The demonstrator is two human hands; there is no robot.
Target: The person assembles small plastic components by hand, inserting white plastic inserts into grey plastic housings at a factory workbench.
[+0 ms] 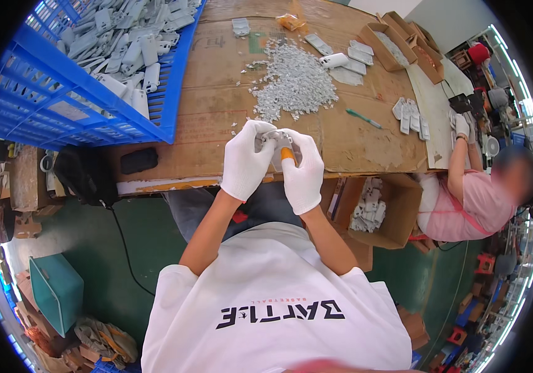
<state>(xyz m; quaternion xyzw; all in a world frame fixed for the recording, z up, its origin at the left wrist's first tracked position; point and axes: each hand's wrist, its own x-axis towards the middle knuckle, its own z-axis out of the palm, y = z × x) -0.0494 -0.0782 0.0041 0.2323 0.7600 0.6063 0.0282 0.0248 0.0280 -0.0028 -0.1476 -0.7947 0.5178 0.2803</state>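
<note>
Both of my hands wear white gloves and meet at the table's near edge. My left hand point(245, 163) has its fingers closed on a clear plastic piece point(277, 161), which looks like a phone case and is mostly hidden by the gloves. In my right hand point(304, 173) is a small tool with an orange-yellow handle point(287, 153); its tip cannot be made out. Just beyond the gloves spreads a pile of small clear plastic bits point(297, 78).
A blue crate point(86, 93) heaped with phone cases stands at left, beside a black pouch point(139, 160). A green pen-like tool point(363, 118) and stacked cases point(411, 118) lie at right. Below sits a cardboard box point(397, 208) with cases. A co-worker in pink point(478, 202) sits far right.
</note>
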